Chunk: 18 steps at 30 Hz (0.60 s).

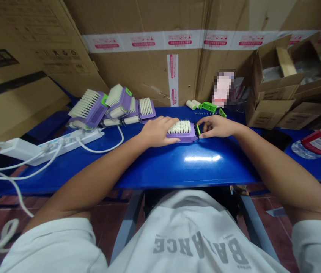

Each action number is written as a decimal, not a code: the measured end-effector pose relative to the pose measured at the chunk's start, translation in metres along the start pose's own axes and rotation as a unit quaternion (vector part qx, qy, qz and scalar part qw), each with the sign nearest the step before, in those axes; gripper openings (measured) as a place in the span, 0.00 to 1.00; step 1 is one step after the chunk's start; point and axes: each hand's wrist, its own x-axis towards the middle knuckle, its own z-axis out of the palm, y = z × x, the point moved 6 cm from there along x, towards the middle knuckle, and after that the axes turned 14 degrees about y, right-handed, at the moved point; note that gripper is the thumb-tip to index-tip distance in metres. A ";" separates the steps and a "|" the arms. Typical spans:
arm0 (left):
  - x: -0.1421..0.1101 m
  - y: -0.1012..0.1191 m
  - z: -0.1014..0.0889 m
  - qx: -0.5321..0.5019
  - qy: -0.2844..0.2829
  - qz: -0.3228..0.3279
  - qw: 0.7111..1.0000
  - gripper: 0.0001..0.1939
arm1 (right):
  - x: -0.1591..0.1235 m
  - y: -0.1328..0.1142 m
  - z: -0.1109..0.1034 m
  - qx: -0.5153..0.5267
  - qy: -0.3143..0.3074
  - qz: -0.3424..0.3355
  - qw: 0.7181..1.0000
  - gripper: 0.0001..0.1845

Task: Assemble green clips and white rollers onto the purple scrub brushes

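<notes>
A purple block with rows of white bristles (181, 132) lies on the blue table. My left hand (158, 131) is closed around its left end, thumb along the front side and fingers over the bristles. At the block's right end, my right hand (215, 126) pinches a thin green end piece (198, 130) between thumb and fingers. A dark part shows between the block and the green piece; whether they are joined I cannot tell. Behind my right hand lie a green plastic part (208, 107), a small green piece (222, 113), white rollers (191, 105) and a row of tiny screws.
Several purple bristled units (92, 110) stand at the back left. A white power strip (63, 146) with cables lies in front of them. Cardboard boxes (274, 91) sit at the back right, near a plastic bottle (320, 140). Tall cardboard (143, 72) backs the blue table (154, 170).
</notes>
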 end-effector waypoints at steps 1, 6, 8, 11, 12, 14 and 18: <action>0.000 0.000 0.000 0.000 -0.001 0.000 1.000 0.43 | 0.000 0.000 0.000 0.001 -0.001 0.000 1.000 0.38; 0.000 0.000 0.000 0.002 -0.003 -0.004 1.000 0.43 | 0.000 0.000 0.000 0.004 0.002 0.002 1.000 0.39; 0.000 0.001 -0.001 0.004 -0.004 -0.005 1.000 0.43 | 0.000 0.000 0.000 0.005 0.001 0.002 1.000 0.39; 0.000 0.001 -0.001 0.005 -0.002 -0.006 1.000 0.42 | 0.000 0.000 0.000 0.006 0.000 0.001 1.000 0.38; 0.000 0.001 -0.001 0.005 -0.002 -0.006 1.000 0.42 | 0.000 0.000 0.000 0.006 0.000 0.000 1.000 0.38; 0.000 0.001 -0.001 0.002 -0.002 -0.006 1.000 0.43 | 0.000 0.000 0.000 0.005 -0.001 -0.002 1.000 0.37; 0.000 0.000 0.000 -0.003 -0.003 -0.008 1.000 0.43 | 0.001 0.001 0.000 0.002 -0.001 -0.003 1.000 0.38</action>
